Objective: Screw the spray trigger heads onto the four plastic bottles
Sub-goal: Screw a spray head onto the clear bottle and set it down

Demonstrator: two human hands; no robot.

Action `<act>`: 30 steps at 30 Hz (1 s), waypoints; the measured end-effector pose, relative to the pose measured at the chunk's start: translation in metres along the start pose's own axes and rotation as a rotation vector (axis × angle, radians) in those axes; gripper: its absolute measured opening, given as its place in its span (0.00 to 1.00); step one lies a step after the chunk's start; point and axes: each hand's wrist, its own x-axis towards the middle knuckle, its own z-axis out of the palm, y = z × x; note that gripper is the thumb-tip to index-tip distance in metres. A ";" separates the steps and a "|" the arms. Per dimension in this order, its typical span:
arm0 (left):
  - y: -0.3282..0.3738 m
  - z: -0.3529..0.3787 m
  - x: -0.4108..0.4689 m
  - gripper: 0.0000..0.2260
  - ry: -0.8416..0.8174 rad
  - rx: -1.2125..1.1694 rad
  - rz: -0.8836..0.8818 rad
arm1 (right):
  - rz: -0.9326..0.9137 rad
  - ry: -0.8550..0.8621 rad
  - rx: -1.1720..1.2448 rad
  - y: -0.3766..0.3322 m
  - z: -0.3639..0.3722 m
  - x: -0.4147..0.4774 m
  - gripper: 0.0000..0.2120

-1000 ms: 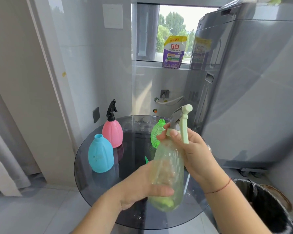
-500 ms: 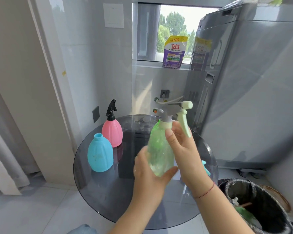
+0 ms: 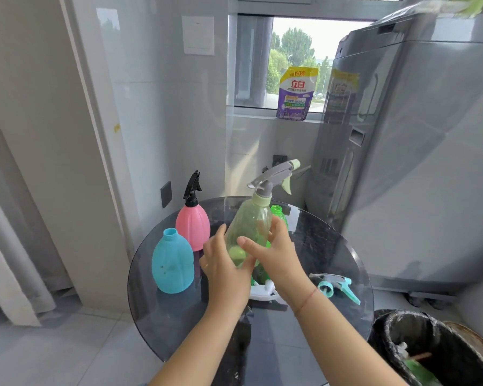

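Both hands hold a clear pale-green bottle (image 3: 247, 227) just above the round glass table (image 3: 326, 246); its grey and pale-green trigger head (image 3: 273, 176) sits on the neck. My left hand (image 3: 223, 266) wraps the bottle's lower left side, my right hand (image 3: 276, 252) its lower right. A pink bottle (image 3: 193, 227) with a black trigger head (image 3: 193, 188) stands behind a blue bottle (image 3: 172, 263) with an open neck. A bright green bottle (image 3: 278, 213) with an open neck stands behind the held one. A teal trigger head (image 3: 335, 285) and a white one (image 3: 264, 292) lie on the table.
A grey washing machine (image 3: 418, 162) stands close on the right. A black-lined waste bin (image 3: 435, 349) sits at the lower right beside the table. A purple detergent pouch (image 3: 296, 93) rests on the window sill. A tiled wall is to the left.
The clear bottle has gone from tilted and near me to upright and lower over the table. My right hand slid from the trigger collar down to the bottle's body.
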 end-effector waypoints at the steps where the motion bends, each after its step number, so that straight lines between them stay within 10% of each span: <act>1: -0.001 0.002 0.009 0.31 0.018 0.046 -0.003 | 0.012 -0.002 0.011 0.002 0.004 0.012 0.30; 30: -0.079 0.056 0.093 0.30 -0.048 -0.062 -0.255 | 0.129 -0.172 -0.166 0.085 0.046 0.121 0.26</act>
